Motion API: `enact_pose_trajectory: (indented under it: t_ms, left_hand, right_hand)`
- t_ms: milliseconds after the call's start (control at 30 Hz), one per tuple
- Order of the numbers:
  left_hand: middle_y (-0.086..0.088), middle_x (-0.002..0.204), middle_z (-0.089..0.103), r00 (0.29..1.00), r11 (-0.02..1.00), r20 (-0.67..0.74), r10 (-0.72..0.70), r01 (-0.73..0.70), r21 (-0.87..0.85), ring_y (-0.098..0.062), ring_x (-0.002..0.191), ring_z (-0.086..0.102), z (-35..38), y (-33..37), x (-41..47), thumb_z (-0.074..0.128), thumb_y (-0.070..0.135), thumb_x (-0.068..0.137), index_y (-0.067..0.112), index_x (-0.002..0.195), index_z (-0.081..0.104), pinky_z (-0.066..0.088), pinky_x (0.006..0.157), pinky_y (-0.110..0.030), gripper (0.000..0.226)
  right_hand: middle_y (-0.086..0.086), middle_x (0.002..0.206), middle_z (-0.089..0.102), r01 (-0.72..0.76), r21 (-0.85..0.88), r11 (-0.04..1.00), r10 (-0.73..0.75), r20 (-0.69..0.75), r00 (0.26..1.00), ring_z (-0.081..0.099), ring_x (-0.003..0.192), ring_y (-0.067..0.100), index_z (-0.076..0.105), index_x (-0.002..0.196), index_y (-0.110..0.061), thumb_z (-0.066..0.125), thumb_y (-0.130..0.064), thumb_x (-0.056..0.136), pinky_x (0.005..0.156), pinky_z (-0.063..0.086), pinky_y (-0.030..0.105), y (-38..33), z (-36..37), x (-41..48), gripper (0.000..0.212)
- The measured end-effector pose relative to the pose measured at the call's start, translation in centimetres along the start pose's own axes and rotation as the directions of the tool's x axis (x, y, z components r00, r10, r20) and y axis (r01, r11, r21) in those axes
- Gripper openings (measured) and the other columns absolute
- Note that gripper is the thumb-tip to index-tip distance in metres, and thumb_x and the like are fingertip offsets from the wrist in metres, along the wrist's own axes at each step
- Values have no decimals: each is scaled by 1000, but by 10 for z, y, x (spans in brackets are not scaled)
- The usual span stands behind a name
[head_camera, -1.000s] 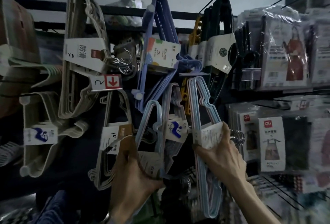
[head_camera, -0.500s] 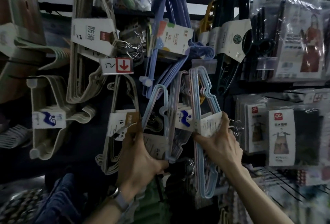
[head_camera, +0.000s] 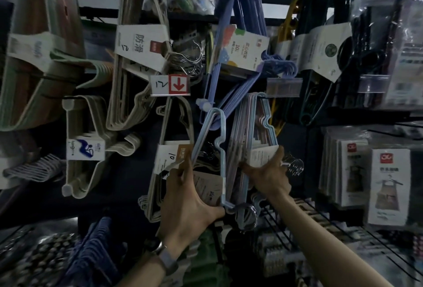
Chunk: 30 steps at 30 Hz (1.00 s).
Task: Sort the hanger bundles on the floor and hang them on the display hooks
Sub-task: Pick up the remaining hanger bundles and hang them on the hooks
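My left hand (head_camera: 183,197) grips a light blue hanger bundle (head_camera: 215,144) by its lower part and paper label, holding it upright against the rack. To its right, my right hand (head_camera: 267,174) holds the paper label of a second pale blue and pink hanger bundle (head_camera: 254,124), which hangs from a black display hook (head_camera: 263,97). That bundle's metal hooks (head_camera: 295,166) stick out past my right thumb. Both hands are raised in front of the rack's middle.
Beige hanger bundles (head_camera: 91,126) hang at the left, purple ones (head_camera: 231,41) above the middle, dark ones (head_camera: 320,35) at upper right. A price tag with a red arrow (head_camera: 170,84) sits mid-rack. Packaged aprons (head_camera: 386,183) fill the right. Blue hangers (head_camera: 91,245) lie low at the left.
The view has come closer and tilted up. My left hand has raised the light blue bundle a little along the rack; my right hand keeps holding the second bundle's label.
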<state>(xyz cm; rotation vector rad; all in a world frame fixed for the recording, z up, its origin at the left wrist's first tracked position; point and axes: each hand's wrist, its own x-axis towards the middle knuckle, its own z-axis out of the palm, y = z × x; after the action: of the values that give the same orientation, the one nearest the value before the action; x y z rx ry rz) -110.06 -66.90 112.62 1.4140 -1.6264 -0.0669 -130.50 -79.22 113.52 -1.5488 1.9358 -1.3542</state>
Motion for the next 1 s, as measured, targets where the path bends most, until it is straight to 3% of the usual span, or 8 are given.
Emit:
enact_pose_trajectory:
  t_ms: [267,400,533,600,667,767,833,1000]
  left_hand:
    - [23,126,18,997,997,-6,71,-71,-30,3,110,30,4,0,-1,88,66,49,56,153,-13,31,71,0,145]
    - [22,129,20,992,992,-20,129,-128,13,4,113,26,1,0,-1,88,66,50,61,147,-21,40,82,-15,146]
    - [19,143,21,990,990,-10,140,-140,4,-10,133,36,6,3,-1,86,78,47,47,159,-5,50,99,-30,148]
    - [17,152,18,991,991,13,130,-130,-10,-12,140,33,9,7,-2,79,90,40,43,161,-1,47,108,-35,153]
    - [18,154,15,991,992,46,127,-126,-24,-13,141,33,13,10,-2,67,100,35,40,161,1,48,108,-37,155]
    - [18,153,12,981,986,96,166,-167,5,-15,140,31,23,16,-2,75,90,44,42,161,-9,48,102,-30,152]
    - [10,154,15,972,980,132,193,-198,26,-18,142,29,33,22,0,77,85,47,43,159,-16,48,104,-34,152]
    - [3,157,19,958,970,183,222,-236,62,-24,145,32,60,44,4,80,76,49,40,159,-14,52,100,-42,149]
  right_hand:
    - [25,150,37,-37,34,999,36,27,999,57,119,47,-14,156,-43,81,-74,68,85,50,50,-1,13,7,133]
    - [22,148,34,-41,80,996,31,121,992,54,119,48,-15,147,-56,90,-68,60,93,55,61,7,0,14,138]
    - [18,151,26,-33,154,987,0,213,977,44,128,39,-15,154,-45,90,-60,69,100,49,46,8,-16,17,135]
    - [18,159,24,-75,173,982,26,272,962,33,144,40,-11,160,-37,80,-74,69,116,36,48,11,-25,19,133]
    - [10,156,42,-68,198,978,-4,340,940,38,147,34,14,161,-30,66,-94,57,122,33,50,17,-39,15,133]
    - [-9,119,75,18,279,960,-139,423,895,70,112,7,69,124,-28,56,-88,81,102,51,26,13,-69,-11,75]
    - [-7,100,80,39,334,942,-198,459,866,75,91,5,74,105,-30,51,-67,98,75,53,15,7,-81,-29,44]
    - [1,98,75,147,261,954,-226,305,925,74,92,22,66,108,-22,60,-49,100,81,62,45,10,-72,-41,29]
